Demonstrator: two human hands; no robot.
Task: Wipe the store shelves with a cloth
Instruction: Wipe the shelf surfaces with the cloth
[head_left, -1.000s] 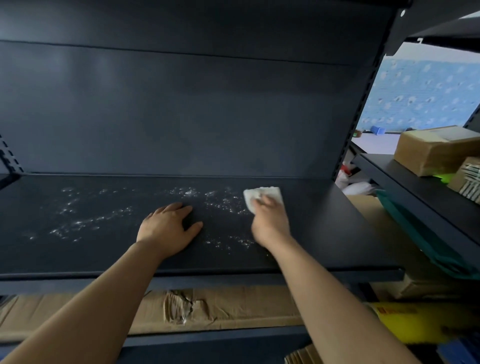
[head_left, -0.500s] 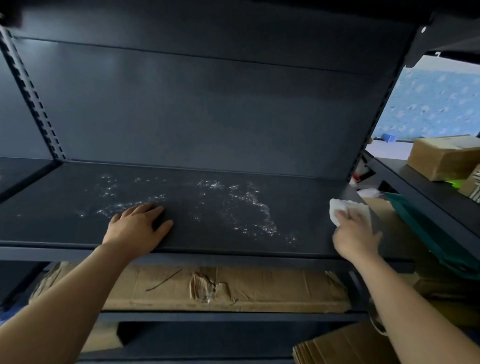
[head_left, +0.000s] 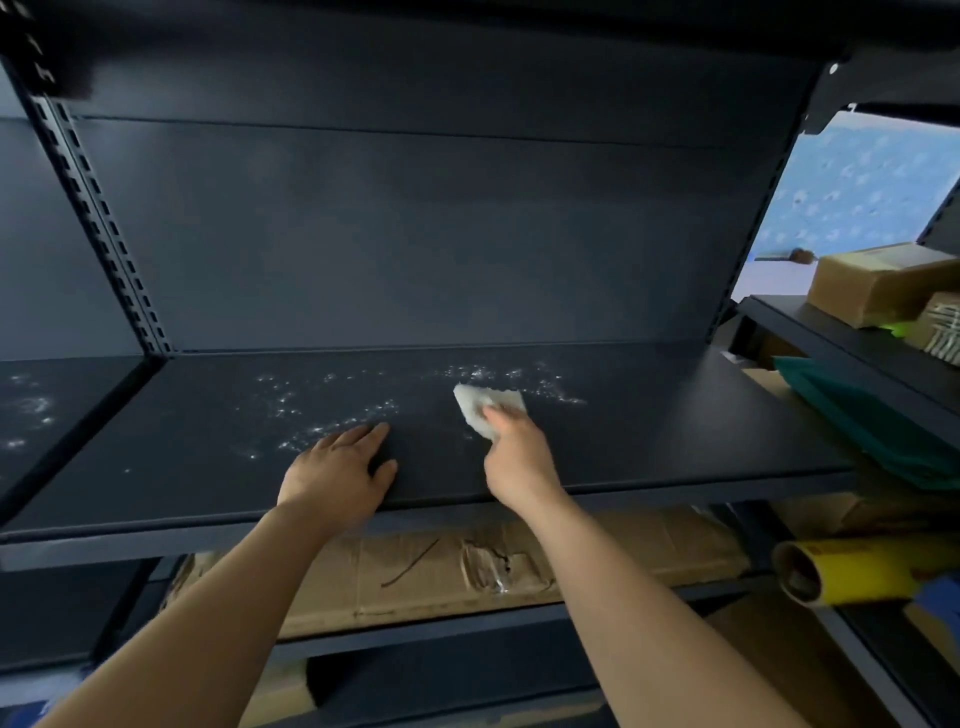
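A dark metal shelf (head_left: 675, 431) runs across the view, speckled with white dust (head_left: 322, 415) on its left and back middle. My right hand (head_left: 519, 457) presses a small white cloth (head_left: 485, 410) flat on the shelf near the middle. My left hand (head_left: 337, 475) lies palm down on the shelf near its front edge, fingers apart, holding nothing. Dust also marks the neighbouring shelf (head_left: 31, 410) at the far left.
A torn cardboard box (head_left: 493, 566) lies on the shelf below. On the right stand brown boxes (head_left: 878, 283) on another shelf, green material (head_left: 872, 421), and a yellow roll (head_left: 852, 571). Slotted uprights (head_left: 104, 218) frame the bay's left side.
My right hand has swept the cloth from the shelf's right end back to the middle. The dust patch on the front right is gone. My left hand stays planted on the shelf.
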